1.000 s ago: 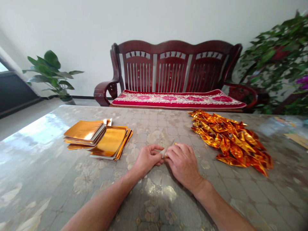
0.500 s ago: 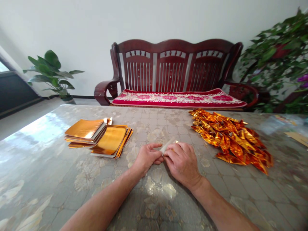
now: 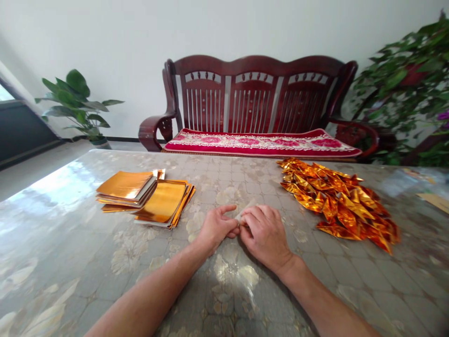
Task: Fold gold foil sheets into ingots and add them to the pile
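Both hands meet over the table's middle around a small piece of folded paper [image 3: 239, 216], whose pale grey side shows between them. My left hand [image 3: 218, 226] pinches its near left end, one finger stretched out above the others. Curled over the right part of the paper is my right hand [image 3: 264, 234], its fingers closed and hiding much of it. To the left lie two overlapping stacks of gold foil paper sheets [image 3: 163, 201], grey on the back. A heap of folded, pointed orange-gold foil pieces [image 3: 342, 203] lies to the right.
The table [image 3: 140, 276] has a shiny, flower-patterned cover. Clear plastic bags [image 3: 410, 181] and a flat brown piece [image 3: 433, 202] lie at its right side. Beyond stands a dark red wooden bench [image 3: 250, 105], with potted plants [image 3: 77, 103] at either side.
Less of the pale paper shows now, as my right fingers have curled further over it. A finger of my left hand has lifted away from the paper. The camera view has shifted slightly.
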{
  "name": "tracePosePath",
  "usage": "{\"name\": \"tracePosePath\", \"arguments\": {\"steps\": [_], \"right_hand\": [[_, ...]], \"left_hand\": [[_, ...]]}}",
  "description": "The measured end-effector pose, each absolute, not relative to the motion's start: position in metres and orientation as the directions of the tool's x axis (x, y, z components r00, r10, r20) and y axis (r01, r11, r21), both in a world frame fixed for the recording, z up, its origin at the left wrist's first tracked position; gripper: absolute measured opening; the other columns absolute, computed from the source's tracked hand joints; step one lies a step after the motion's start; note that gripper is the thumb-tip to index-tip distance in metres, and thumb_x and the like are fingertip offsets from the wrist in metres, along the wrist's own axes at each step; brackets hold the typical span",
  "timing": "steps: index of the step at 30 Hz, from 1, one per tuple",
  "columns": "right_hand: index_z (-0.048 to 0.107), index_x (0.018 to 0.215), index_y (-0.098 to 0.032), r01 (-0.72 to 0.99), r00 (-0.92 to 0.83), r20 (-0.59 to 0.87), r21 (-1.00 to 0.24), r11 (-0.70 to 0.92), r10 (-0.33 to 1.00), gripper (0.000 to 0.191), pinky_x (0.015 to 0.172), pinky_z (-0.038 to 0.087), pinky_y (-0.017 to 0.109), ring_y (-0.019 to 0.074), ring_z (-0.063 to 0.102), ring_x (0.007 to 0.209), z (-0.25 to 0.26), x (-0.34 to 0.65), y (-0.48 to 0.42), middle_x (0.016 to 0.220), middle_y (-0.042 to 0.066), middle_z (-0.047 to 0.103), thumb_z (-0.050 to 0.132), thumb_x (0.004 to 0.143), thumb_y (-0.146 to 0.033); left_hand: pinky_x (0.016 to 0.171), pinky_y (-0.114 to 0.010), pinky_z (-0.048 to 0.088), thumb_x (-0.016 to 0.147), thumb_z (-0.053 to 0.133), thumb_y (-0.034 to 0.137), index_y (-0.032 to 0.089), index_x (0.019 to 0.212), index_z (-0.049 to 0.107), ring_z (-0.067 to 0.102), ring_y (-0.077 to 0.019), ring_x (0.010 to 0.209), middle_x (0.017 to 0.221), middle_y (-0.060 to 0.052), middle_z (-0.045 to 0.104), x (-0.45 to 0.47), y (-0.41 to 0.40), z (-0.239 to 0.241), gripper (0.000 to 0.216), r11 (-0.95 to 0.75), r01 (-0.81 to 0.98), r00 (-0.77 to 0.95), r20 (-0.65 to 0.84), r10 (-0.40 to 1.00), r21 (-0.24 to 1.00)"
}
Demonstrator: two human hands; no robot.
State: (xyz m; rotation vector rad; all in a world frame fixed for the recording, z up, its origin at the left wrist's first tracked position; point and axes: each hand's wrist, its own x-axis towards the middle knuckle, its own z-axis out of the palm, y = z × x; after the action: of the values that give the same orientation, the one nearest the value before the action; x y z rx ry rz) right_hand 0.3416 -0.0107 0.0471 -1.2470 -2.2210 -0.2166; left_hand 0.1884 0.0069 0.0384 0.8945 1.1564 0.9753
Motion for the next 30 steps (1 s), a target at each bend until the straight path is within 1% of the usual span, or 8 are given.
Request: {"name": "tracePosePath", "arguments": {"steps": [4, 7, 13, 16, 21, 24, 30], "right_hand": [[0.058, 0.075, -0.021, 0.821, -0.379, 0.52, -0.193, 0.537, 0.766, 0.011, 0.084, 0.034, 0.038, 0.0225, 0.051, 0.094, 0.048, 0.341, -0.01, 0.094, 0.002, 0.067, 0.065, 0.078, -0.013], [0.058, 0.075, -0.021, 0.827, -0.371, 0.492, -0.211, 0.522, 0.787, 0.012, 0.084, 0.034, 0.037, 0.0221, 0.051, 0.094, 0.049, 0.341, -0.01, 0.095, 0.002, 0.067, 0.065, 0.079, -0.012], [0.061, 0.078, -0.022, 0.83, -0.406, 0.485, -0.16, 0.535, 0.775, 0.009, 0.084, 0.033, 0.039, 0.0228, 0.05, 0.095, 0.05, 0.343, -0.011, 0.094, 0.003, 0.067, 0.064, 0.085, -0.018], [0.061, 0.078, -0.022, 0.823, -0.414, 0.503, -0.149, 0.548, 0.759, 0.009, 0.084, 0.032, 0.039, 0.0228, 0.05, 0.095, 0.05, 0.344, -0.011, 0.093, 0.003, 0.067, 0.064, 0.085, -0.017], [0.059, 0.073, -0.022, 0.831, -0.372, 0.485, -0.206, 0.517, 0.791, 0.012, 0.08, 0.033, 0.037, 0.022, 0.05, 0.091, 0.048, 0.342, -0.01, 0.09, 0.002, 0.066, 0.066, 0.079, -0.014], [0.059, 0.072, -0.022, 0.831, -0.356, 0.465, -0.239, 0.502, 0.811, 0.013, 0.079, 0.034, 0.036, 0.0213, 0.05, 0.091, 0.046, 0.342, -0.009, 0.09, 0.002, 0.066, 0.066, 0.079, -0.013], [0.06, 0.073, -0.022, 0.833, -0.346, 0.431, -0.267, 0.484, 0.833, 0.013, 0.079, 0.034, 0.035, 0.0206, 0.05, 0.092, 0.044, 0.343, -0.008, 0.092, 0.0, 0.066, 0.067, 0.079, -0.013]], "left_hand": [[0.048, -0.015, 0.046, 0.069, 0.068, 0.005, 0.002, 0.129, 0.054, 0.056, -0.0069, 0.043, 0.05, 0.006, 0.062, 0.189, 0.006, 0.038, 0.062, 0.307, -0.132, 0.121, -0.292, 0.949, 0.942], [0.049, -0.016, 0.047, 0.069, 0.068, 0.006, 0.002, 0.127, 0.055, 0.057, -0.0073, 0.044, 0.05, 0.005, 0.063, 0.189, 0.005, 0.038, 0.06, 0.303, -0.129, 0.122, -0.288, 0.95, 0.944], [0.051, -0.017, 0.049, 0.069, 0.073, 0.011, 0.004, 0.13, 0.055, 0.06, -0.009, 0.047, 0.055, 0.003, 0.066, 0.188, 0.006, 0.039, 0.065, 0.323, -0.097, 0.107, -0.313, 0.944, 0.941], [0.051, -0.017, 0.049, 0.068, 0.076, 0.014, 0.005, 0.13, 0.055, 0.06, -0.0094, 0.048, 0.054, 0.003, 0.066, 0.187, 0.007, 0.038, 0.066, 0.324, -0.086, 0.106, -0.314, 0.943, 0.942], [0.05, -0.017, 0.046, 0.067, 0.071, 0.01, 0.005, 0.127, 0.056, 0.056, -0.0084, 0.045, 0.05, 0.005, 0.063, 0.188, 0.006, 0.035, 0.062, 0.283, -0.101, 0.117, -0.271, 0.955, 0.954], [0.049, -0.017, 0.044, 0.067, 0.068, 0.009, 0.005, 0.125, 0.057, 0.053, -0.0079, 0.044, 0.049, 0.006, 0.061, 0.189, 0.005, 0.032, 0.06, 0.25, -0.1, 0.125, -0.237, 0.963, 0.963], [0.052, -0.018, 0.045, 0.069, 0.066, 0.011, 0.01, 0.123, 0.06, 0.057, -0.0096, 0.048, 0.053, 0.005, 0.064, 0.186, 0.006, 0.025, 0.055, 0.185, -0.003, 0.147, -0.182, 0.972, 0.983]]}}
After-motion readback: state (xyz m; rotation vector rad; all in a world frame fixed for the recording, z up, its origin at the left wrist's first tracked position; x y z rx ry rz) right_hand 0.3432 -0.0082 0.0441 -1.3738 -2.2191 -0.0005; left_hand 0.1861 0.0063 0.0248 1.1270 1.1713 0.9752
